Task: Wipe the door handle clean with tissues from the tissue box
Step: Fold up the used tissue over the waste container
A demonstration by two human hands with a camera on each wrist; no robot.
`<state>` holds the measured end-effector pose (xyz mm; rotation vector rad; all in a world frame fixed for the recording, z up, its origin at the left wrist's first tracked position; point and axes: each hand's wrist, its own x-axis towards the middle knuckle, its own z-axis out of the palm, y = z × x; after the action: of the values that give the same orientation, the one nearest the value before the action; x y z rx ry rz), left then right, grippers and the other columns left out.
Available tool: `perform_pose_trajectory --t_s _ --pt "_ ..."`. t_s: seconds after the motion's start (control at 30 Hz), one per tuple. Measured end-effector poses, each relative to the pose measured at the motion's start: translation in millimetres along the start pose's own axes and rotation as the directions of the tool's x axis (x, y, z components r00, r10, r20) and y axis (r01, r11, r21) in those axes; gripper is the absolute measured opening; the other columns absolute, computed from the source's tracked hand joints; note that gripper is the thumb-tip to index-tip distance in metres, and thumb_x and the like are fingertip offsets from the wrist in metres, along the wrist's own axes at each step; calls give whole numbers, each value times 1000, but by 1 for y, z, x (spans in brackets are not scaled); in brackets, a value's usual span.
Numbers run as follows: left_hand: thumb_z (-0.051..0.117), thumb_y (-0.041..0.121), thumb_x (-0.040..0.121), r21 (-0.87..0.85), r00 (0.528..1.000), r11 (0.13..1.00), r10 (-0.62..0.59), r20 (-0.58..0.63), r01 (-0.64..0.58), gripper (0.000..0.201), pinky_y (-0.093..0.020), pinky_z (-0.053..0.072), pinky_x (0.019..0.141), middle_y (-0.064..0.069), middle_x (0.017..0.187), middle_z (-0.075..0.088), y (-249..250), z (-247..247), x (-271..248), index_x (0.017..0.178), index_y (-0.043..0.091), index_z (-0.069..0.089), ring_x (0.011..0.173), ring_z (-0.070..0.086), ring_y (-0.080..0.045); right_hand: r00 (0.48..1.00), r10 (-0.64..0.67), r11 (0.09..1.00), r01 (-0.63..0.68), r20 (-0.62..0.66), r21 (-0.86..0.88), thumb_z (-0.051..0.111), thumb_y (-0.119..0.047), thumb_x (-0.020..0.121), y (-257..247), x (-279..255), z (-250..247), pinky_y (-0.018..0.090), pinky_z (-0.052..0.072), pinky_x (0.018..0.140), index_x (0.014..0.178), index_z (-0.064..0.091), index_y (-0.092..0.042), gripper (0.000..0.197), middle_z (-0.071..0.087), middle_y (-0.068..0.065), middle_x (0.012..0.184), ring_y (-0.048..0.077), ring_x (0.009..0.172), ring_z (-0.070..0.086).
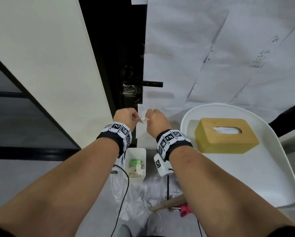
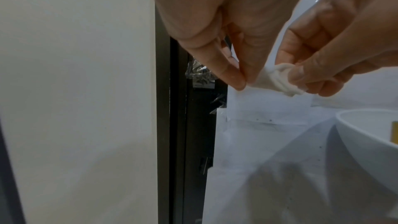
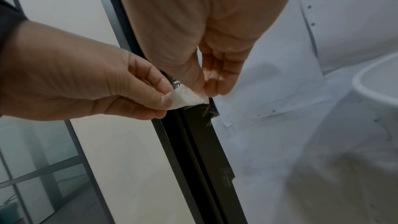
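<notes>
- Head view: left hand (image 1: 126,117) and right hand (image 1: 156,118) each pinch one small tissue (image 1: 142,119) between them.
- Door handle (image 1: 152,84) sits above, apart.
- Tissue box (image 1: 225,135) rests on white tray (image 1: 263,177).

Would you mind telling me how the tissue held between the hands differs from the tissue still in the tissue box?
The held tissue is a small crumpled wad; the boxed tissue lies flat in the slot of the tissue box. The held tissue is pinched between the left hand and right hand below the door handle; the boxed tissue sits untouched on the white tray. Both are white.
</notes>
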<state>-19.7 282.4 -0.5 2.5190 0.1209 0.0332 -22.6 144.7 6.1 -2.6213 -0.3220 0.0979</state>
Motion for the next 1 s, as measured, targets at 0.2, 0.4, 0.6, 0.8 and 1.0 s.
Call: perform_pose_trajectory --t_s 0.2,0.4,0.6,0.8,1.0 --pt "64 12 85 -14 996 999 -31 87 32 10 -19 47 68 6 73 62 -31 19 -14 83 18 72 78 66 -17 995 76 997 -77 57 9 50 2 84 -2 -18 37 33 43 76 109 54 -2 26 53 18 111 36 97 55" --pt "62 12 86 3 981 998 -55 185 56 13 -23 52 80 -1 88 73 -64 49 -25 87 17 74 86 67 -20 984 137 990 -139 111 8 47 1 84 13 -32 85 31 42 75 108 57 -7 27 50 15 113 34 94 56" --pt "63 16 85 49 962 994 -105 252 96 11 -32 56 81 0 89 73 -102 96 -33 86 21 73 86 67 -21 972 151 989 -149 180 -22 48 1 84 38 -37 140 35 49 82 104 60 -6 25 49 15 112 34 96 58" --pt "59 16 86 90 953 987 -156 262 136 15 -33 55 84 -1 94 72 -130 140 -38 87 20 74 93 65 -22 954 176 984 -177 242 -20 49 0 84 66 -35 188 34 50 84 107 60 -8 27 50 14 114 33 95 60" --pt "59 17 87 126 937 975 -212 276 184 15 -35 56 83 -1 97 73 -153 169 -35 91 20 73 94 65 -22 944 184 983 -183 275 -27 48 3 83 83 -29 222 32 48 88 111 62 -7 33 50 15 117 32 102 59"
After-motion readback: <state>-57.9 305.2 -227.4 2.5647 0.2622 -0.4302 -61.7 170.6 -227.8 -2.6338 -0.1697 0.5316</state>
